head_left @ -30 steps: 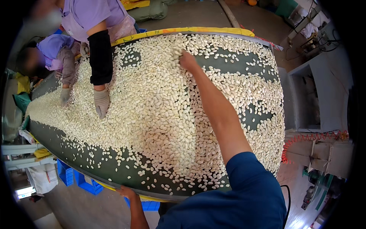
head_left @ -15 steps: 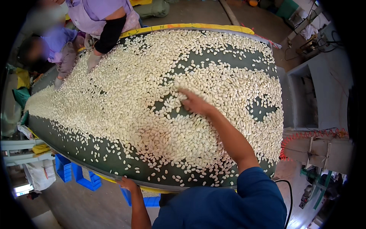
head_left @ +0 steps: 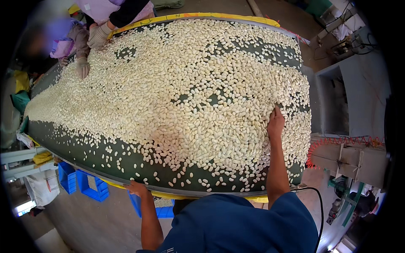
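White beans (head_left: 181, 88) cover most of a long dark green sorting table (head_left: 126, 162), thick in the middle and thinner along the near side. My right hand (head_left: 276, 122) reaches into the beans near the right end. Its fingers stretch forward close together, fingertips among the beans, and I see nothing gripped in them. At the near rim, left of my body, my left hand (head_left: 138, 189) rests with its fingers lying on the edge. Dark table surface shows through gaps near the centre and far right.
Co-workers at the far left have gloved hands (head_left: 99, 36) over the beans. Yellow strips (head_left: 211, 16) line the rim. Blue crates (head_left: 93, 187) stand below the near edge. A coiled red hose (head_left: 312, 154) and grey machine (head_left: 363, 92) stand at right; a black cable (head_left: 318, 202) hangs nearby.
My right hand has swept from the middle to the right, and beans now partly cover the bare patches there. My left hand stays on the rim. The co-workers' gloved hands have shifted.
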Demonstrator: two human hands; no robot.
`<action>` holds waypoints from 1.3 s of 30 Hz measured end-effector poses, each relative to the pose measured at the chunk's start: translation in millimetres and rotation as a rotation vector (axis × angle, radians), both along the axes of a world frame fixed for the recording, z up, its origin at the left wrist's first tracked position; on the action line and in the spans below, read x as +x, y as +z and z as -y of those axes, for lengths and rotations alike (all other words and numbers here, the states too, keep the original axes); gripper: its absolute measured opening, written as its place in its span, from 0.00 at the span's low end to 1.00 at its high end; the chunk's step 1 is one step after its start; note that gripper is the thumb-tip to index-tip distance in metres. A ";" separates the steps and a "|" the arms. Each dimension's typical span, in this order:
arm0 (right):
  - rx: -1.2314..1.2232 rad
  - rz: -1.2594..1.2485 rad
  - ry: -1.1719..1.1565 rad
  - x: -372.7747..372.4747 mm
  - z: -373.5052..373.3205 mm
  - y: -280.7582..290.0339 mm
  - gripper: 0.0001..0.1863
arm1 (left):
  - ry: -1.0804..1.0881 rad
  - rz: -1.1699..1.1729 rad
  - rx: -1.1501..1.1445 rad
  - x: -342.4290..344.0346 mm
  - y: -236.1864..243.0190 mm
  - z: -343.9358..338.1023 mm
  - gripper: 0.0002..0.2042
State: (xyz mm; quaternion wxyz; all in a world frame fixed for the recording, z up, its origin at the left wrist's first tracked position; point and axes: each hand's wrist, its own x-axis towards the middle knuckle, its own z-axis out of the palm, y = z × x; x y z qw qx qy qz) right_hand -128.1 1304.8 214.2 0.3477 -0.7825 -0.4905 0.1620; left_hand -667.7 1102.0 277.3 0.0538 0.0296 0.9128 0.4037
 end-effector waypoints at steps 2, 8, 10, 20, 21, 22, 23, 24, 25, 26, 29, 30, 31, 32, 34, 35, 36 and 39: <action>0.066 -0.102 0.024 -45.6 -12.6 24.5 0.16 | 0.046 -0.043 -0.030 0.9 4.1 -8.0 0.28; 0.218 -0.417 0.349 -133.6 -111.6 47.6 0.10 | 0.026 0.001 -0.058 -15.8 10.9 -8.6 0.30; 0.189 -0.442 0.511 -172.5 -154.7 48.6 0.10 | 0.018 -0.010 -0.060 -25.1 6.8 -7.2 0.30; 0.068 0.278 0.709 -316.4 -257.6 47.4 0.08 | 0.031 -0.015 -0.057 -45.9 13.8 -12.2 0.30; 0.081 0.334 0.706 -322.3 -259.4 45.5 0.08 | 0.037 -0.033 -0.090 -52.4 10.7 -10.2 0.31; 0.111 0.341 0.705 -324.8 -259.2 43.0 0.07 | 0.046 -0.032 -0.070 -59.4 8.1 -8.8 0.31; 0.074 0.373 0.711 -323.7 -258.8 40.4 0.08 | 0.045 -0.033 -0.073 -62.3 5.3 -10.9 0.31; 0.033 0.347 0.713 -325.6 -257.0 44.8 0.08 | 0.048 -0.040 -0.076 -64.8 6.2 -11.5 0.30; -0.009 0.321 0.711 -325.5 -254.9 49.3 0.09 | 0.047 -0.046 -0.078 -67.6 7.6 -10.7 0.30; -0.072 0.205 0.649 -319.3 -258.9 49.4 0.12 | 0.017 -0.066 -0.103 -80.7 -2.4 -7.2 0.30; 0.001 -0.733 0.593 -278.1 -238.7 50.3 0.11 | 0.021 -0.039 -0.099 -79.9 6.8 -17.0 0.29; -0.065 -1.084 0.653 -257.1 -222.5 53.1 0.10 | 0.028 -0.027 -0.088 -77.0 12.8 -17.4 0.29; -0.132 -1.440 0.706 -240.5 -205.2 58.7 0.10 | 0.040 -0.017 -0.074 -74.4 22.5 -17.9 0.29; -0.222 -1.466 0.604 -228.8 -186.8 76.0 0.09 | 0.046 -0.005 -0.066 -72.4 29.8 -19.1 0.29; -0.241 -1.339 0.581 -209.4 -173.5 75.2 0.11 | 0.021 -0.091 -0.088 -105.1 4.0 2.6 0.28; -0.255 -1.211 0.601 -195.2 -172.9 61.2 0.13 | 0.021 -0.078 -0.094 -101.5 1.3 -6.3 0.28; -0.269 -0.993 0.565 -197.2 -169.0 62.4 0.14 | 0.028 -0.076 -0.104 -98.9 9.8 -14.9 0.28; 0.036 -0.146 0.672 -230.0 -168.9 51.4 0.14 | 0.027 -0.106 -0.122 -117.9 4.4 -12.5 0.28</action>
